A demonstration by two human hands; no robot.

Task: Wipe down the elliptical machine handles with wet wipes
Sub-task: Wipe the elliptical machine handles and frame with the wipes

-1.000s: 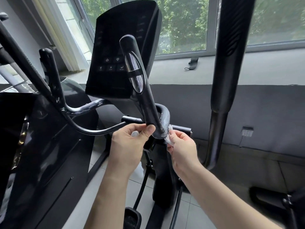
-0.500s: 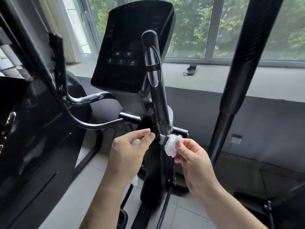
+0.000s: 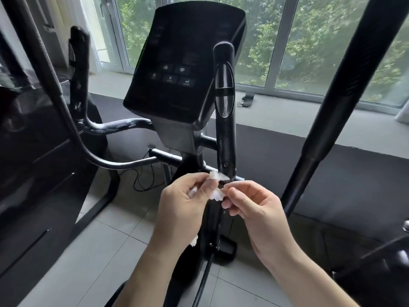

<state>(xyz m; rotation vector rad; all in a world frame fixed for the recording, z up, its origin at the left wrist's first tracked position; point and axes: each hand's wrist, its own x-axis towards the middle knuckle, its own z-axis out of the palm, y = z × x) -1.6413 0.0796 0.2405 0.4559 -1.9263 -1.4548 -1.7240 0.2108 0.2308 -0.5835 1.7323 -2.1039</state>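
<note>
Head view: both hands meet at frame centre, low on the elliptical. The left hand (image 3: 181, 209) has its fingers curled and pinches a crumpled white wet wipe (image 3: 215, 194) between thumb and index finger. The right hand (image 3: 256, 209) comes in from the lower right and pinches the same wipe at its other side with thumb and fingertips, the remaining fingers loosely bent. The wipe sits between the two hands, bunched. Its upper bit lies right at the bottom end of the right fixed handle (image 3: 225, 138); actual contact is hard to tell. A small white scrap (image 3: 194, 241) shows under the left palm, and I cannot tell if it is part of the same wipe. The right fixed handle stands almost upright above the hands, black, with an oval silver pulse sensor (image 3: 224, 94) on its upper half. The black console (image 3: 183, 63) is behind and to the left of it, top centre, screen dark. The left fixed handle (image 3: 79, 69) rises at upper left, blurred. The long right swing arm (image 3: 345, 91) runs diagonally across the right side, and the left swing arm (image 3: 51, 85) curves down the left side. A thin black cable (image 3: 143, 180) loops under the console post. Behind are a window (image 3: 287, 41) with green trees outside and a grey sill (image 3: 287, 120) with a black strap (image 3: 247, 101) lying on it. A grey tiled floor (image 3: 106, 251) is below.
</note>
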